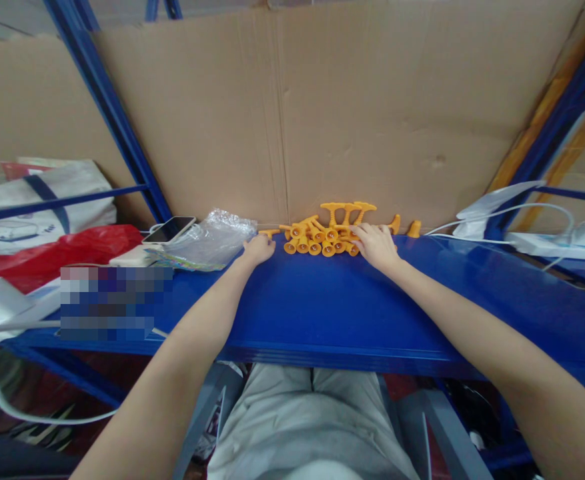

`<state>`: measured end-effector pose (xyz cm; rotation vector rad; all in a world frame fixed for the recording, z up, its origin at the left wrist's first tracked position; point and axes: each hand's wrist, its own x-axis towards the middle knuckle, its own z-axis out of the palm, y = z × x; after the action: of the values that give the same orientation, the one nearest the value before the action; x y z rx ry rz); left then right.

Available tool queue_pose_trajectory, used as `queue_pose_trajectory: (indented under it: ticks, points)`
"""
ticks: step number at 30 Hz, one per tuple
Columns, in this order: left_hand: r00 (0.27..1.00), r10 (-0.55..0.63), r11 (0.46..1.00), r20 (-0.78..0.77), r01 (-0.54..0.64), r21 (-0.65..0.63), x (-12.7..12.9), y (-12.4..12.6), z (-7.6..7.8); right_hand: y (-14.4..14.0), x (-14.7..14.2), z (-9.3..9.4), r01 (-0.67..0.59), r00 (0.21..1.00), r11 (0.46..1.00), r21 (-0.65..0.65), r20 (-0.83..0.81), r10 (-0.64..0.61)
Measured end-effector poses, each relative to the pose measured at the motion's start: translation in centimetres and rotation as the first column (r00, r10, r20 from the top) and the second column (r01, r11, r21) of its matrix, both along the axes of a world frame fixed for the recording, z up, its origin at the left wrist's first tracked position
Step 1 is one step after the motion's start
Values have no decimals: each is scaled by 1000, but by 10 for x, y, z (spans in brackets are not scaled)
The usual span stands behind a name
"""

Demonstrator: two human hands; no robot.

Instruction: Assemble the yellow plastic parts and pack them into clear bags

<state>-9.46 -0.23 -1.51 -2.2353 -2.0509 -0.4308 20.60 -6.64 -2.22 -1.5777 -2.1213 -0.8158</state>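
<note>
Many yellow pieces point(329, 237) lie endwise, cups point(315, 248) facing wearer point(312, 420) — left hand point(259, 249), right hand point(376, 245): finger grip unclear.

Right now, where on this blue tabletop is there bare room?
The blue tabletop is bare between the left forearm, right forearm, yellow pieces and front edge; also between right forearm and white strip. Left end crowded: clear plastic, phone, red bag.

left arm point(192, 340), right arm point(465, 320): bare as far as you can see | left hand point(261, 248), right hand point(378, 248): bare too | pale greyish pants point(279, 393), pretty creased
</note>
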Motion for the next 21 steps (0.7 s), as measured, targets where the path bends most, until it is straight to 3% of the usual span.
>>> queue_pose_trajectory:
  ticks: [8, 15, 18, 21]
  points:
    - [997, -40, 997, -63, 35, -65, 11, -12, 4, -2, -5, -5, -39, 998, 999, -7, 44, 39]
    - [994, -58, 992, -97, 46, -119, 22, -29, 10, -3, -7, -4, -71, 997, 997, 16, -22, 72]
    - [988, -85, 988, -130, 67, -138, 26, -38, 15, 2, 7, 11, -3, 988, 997, 77, -151, 14]
    - [983, -108, 985, -147, 86, -147, 30, -45, 20, 11, 38, 29, 189, 929, 977, 96, -340, -146]
